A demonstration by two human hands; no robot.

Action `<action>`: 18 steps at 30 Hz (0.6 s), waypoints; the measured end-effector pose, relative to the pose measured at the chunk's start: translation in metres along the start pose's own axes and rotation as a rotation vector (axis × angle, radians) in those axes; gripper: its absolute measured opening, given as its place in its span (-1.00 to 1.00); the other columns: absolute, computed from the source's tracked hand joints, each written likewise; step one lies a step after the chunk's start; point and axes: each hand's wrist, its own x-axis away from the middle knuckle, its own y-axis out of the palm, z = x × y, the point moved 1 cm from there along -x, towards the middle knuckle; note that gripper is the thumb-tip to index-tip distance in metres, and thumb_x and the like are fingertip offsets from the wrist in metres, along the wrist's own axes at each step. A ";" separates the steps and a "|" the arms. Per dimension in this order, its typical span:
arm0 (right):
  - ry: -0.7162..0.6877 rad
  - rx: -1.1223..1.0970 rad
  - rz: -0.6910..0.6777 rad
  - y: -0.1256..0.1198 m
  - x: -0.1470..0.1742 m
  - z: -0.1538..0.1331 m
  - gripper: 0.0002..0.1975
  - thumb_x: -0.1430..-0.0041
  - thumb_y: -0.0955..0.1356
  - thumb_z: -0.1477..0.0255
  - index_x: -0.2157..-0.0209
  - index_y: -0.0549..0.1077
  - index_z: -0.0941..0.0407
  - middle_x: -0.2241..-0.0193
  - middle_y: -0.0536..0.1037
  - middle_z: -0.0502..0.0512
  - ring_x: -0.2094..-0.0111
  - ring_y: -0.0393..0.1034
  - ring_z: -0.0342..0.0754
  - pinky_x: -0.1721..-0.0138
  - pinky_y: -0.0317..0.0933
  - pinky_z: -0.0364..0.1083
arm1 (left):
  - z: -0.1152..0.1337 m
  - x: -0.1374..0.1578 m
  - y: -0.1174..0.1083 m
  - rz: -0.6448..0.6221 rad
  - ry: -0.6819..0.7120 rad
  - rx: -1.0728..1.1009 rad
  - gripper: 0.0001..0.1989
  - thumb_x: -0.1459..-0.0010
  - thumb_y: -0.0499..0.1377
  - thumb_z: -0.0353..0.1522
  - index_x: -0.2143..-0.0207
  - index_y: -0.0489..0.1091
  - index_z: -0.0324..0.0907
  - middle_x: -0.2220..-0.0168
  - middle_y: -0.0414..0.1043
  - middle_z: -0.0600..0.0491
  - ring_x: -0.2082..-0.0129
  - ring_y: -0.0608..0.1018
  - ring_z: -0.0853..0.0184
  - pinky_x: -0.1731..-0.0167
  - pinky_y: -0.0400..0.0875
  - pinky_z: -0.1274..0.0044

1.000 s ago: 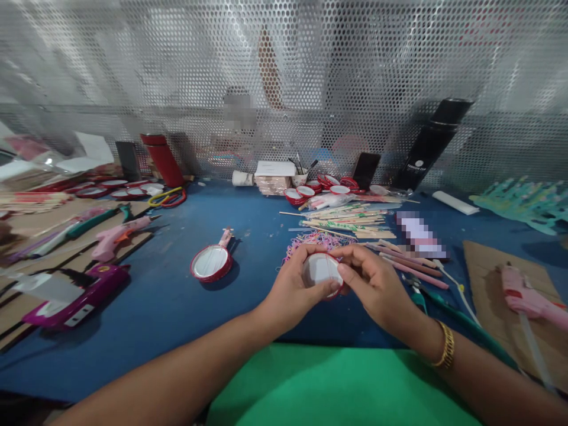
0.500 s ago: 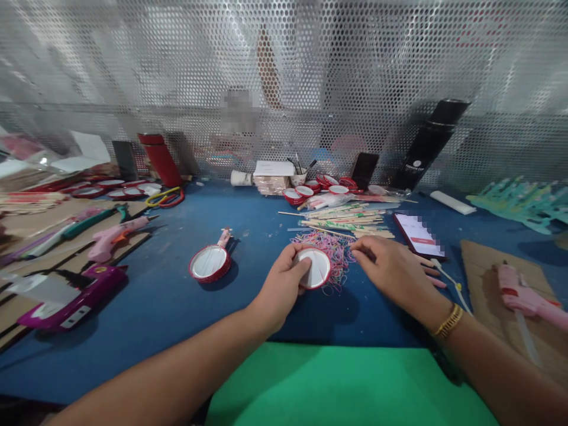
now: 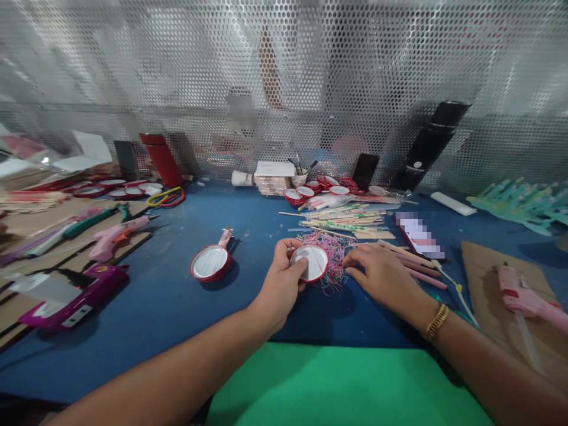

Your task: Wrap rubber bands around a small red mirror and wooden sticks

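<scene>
My left hand (image 3: 284, 281) grips a shallow, round, red-rimmed lid (image 3: 316, 263) with a white inside, its thumb pressing on the white face. Just behind and to the right of that lid spreads a tangled heap of thin coloured rubber bands (image 3: 333, 283). My right hand (image 3: 384, 275) is at the heap's right edge, fingers curled and thumb close to the forefinger; whatever may be between the tips is too small to make out. Left of my hands, a similar round piece (image 3: 208, 264) lies on the blue table with a small pinkish figure (image 3: 226, 238) at its back edge.
Wooden sticks (image 3: 350, 220) lie behind the rubber bands. Pink glue guns (image 3: 110, 239) rest at both sides, near a purple power strip (image 3: 84, 299). Bottles, red lids and a perforated metal screen (image 3: 199, 59) line the back. A green sheet (image 3: 341, 384) covers the near edge.
My right hand has moved slightly left and down, closer to the lid. The lid in my left hand has shifted a little to the left.
</scene>
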 end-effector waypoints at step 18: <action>0.010 -0.001 0.012 -0.005 0.001 -0.006 -0.92 -0.19 0.30 0.47 0.31 0.45 0.09 0.32 0.53 0.07 0.22 0.37 0.02 0.14 0.16 0.00 | 0.000 0.000 -0.001 -0.041 0.032 0.034 -0.94 -0.13 0.09 -0.37 0.30 0.27 -0.15 0.53 0.21 0.19 0.61 0.22 0.52 0.59 0.08 0.67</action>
